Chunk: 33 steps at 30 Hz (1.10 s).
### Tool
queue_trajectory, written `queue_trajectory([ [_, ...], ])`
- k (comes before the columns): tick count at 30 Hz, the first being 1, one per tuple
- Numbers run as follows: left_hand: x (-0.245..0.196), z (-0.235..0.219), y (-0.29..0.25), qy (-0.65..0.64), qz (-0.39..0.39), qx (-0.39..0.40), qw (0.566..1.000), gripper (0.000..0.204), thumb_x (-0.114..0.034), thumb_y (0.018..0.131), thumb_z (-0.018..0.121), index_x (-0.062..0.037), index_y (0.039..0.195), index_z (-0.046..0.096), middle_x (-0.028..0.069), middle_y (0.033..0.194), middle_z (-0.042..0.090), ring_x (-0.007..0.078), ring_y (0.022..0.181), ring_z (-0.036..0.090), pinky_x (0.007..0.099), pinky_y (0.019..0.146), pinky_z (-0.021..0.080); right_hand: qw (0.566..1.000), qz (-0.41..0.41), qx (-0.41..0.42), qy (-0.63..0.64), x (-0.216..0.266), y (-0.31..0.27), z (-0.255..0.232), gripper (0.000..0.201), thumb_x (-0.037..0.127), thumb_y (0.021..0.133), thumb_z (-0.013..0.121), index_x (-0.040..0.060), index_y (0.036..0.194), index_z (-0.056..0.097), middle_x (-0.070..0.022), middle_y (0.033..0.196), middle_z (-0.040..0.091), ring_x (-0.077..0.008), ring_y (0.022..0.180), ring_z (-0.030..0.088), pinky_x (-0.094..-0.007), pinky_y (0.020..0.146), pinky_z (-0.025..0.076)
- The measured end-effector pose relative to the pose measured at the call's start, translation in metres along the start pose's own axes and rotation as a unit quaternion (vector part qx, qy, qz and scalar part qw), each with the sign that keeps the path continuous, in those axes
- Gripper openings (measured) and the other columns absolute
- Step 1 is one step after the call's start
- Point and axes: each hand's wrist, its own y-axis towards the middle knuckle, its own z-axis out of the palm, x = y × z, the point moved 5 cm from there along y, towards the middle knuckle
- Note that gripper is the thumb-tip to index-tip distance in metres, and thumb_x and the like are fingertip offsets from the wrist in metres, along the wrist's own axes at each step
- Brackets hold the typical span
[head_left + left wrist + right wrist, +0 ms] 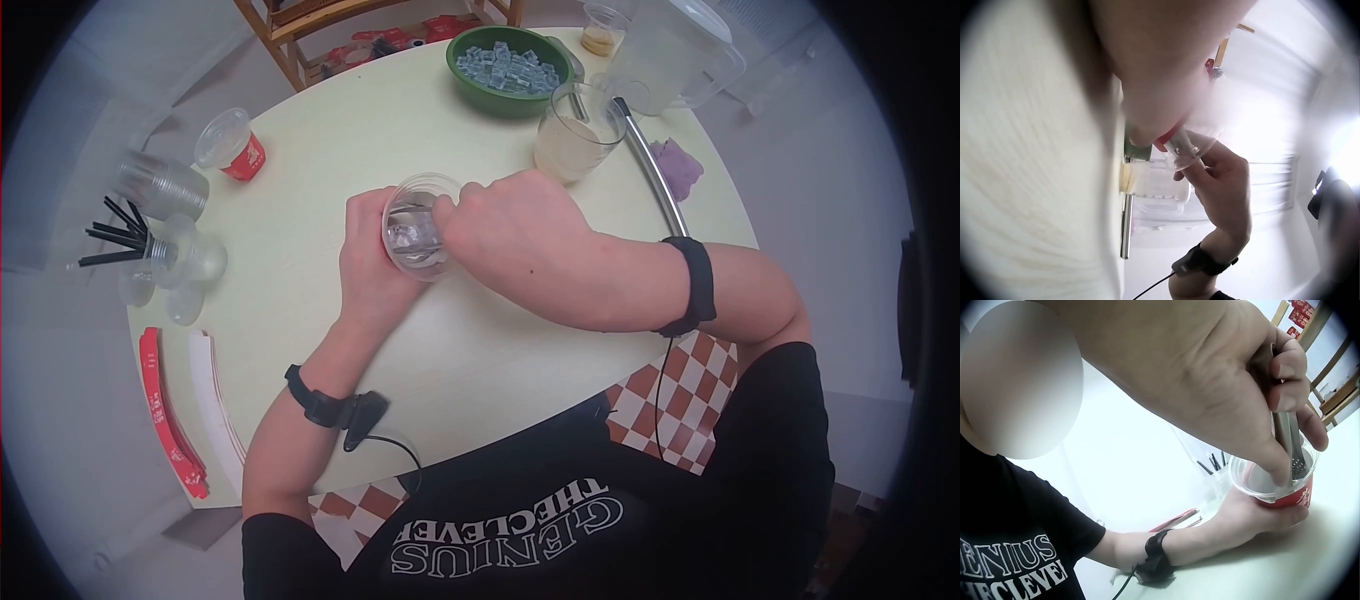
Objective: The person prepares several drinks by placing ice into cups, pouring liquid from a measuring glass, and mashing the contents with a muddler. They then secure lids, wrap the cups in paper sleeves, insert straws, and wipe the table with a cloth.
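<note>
A clear cup (426,184) with a red band is in the left hand (378,268), whose fingers curl round its side. The right hand (525,228) is at the rim, fingers curled. In the right wrist view that hand (1222,375) grips a metal tool (1286,434), with a perforated end inside the cup (1260,490); the left hand (1229,519) holds the cup near the table. Something clear lies inside the cup in the head view. The left wrist view shows the left hand (1160,81) blurred and close, with the right hand (1222,190) beyond.
A green bowl (482,98) of clear cubes, a pitcher (570,155), a metal rod (653,170) and a purple cloth (678,168) stand or lie at the back right. At the left are a red-banded cup (243,160), stacked cups (165,188), black straws (115,257) and red strips (165,415).
</note>
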Motion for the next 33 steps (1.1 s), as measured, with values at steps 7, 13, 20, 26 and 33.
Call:
queue_trajectory([
  [7,-0.002,-0.001,0.0,0.022,0.005,-0.007,1.0,0.066,-0.015,0.073,0.096,-0.0097,0.128,0.06,0.0089,0.123,0.059,0.0297,0.108,0.067,0.0406,0.088,0.059,0.998,0.023,0.061,0.023,-0.002,0.002,0.006,0.005,0.006,0.078,0.077,0.0067,0.083,0.08,-0.0101,0.08,0.078,-0.0271,0.077,0.079,-0.0388,0.065,0.061],
  [13,-0.003,0.0,0.0,0.015,0.007,-0.006,1.0,0.067,-0.019,0.073,0.098,-0.0097,0.128,0.06,0.0085,0.123,0.06,0.0293,0.108,0.067,0.0404,0.087,0.058,0.999,-0.011,0.036,0.008,-0.007,0.001,-0.008,0.003,0.008,0.078,0.076,0.0069,0.08,0.079,-0.0114,0.077,0.077,-0.0292,0.074,0.078,-0.0415,0.063,0.061],
  [20,0.003,0.001,0.0,-0.003,-0.003,0.01,1.0,0.077,-0.015,0.07,0.098,-0.0066,0.135,0.059,0.0096,0.125,0.06,0.0284,0.111,0.066,0.0394,0.09,0.058,0.997,-0.011,0.05,0.053,-0.033,-0.004,-0.005,0.013,0.017,0.092,0.076,0.0047,0.097,0.078,-0.0155,0.077,0.073,-0.0357,0.076,0.074,-0.0475,0.067,0.057],
  [26,0.001,0.0,0.001,0.0,-0.017,0.018,1.0,0.07,-0.019,0.072,0.096,-0.0078,0.132,0.062,0.0098,0.12,0.062,0.0307,0.109,0.07,0.0413,0.088,0.059,0.974,0.034,0.062,0.217,-0.06,-0.004,-0.006,0.032,0.026,0.099,0.076,0.0035,0.121,0.081,-0.0155,0.076,0.073,-0.0324,0.072,0.07,-0.043,0.069,0.054],
  [33,0.0,-0.002,0.0,-0.012,-0.051,0.04,0.998,0.076,-0.018,0.073,0.099,-0.0028,0.136,0.059,0.0109,0.123,0.062,0.0265,0.11,0.068,0.0376,0.092,0.057,0.869,0.173,0.193,0.422,-0.077,-0.01,0.006,0.031,0.025,0.106,0.069,0.0026,0.124,0.08,0.0009,0.065,0.065,-0.0073,0.061,0.055,-0.0303,0.057,0.044],
])
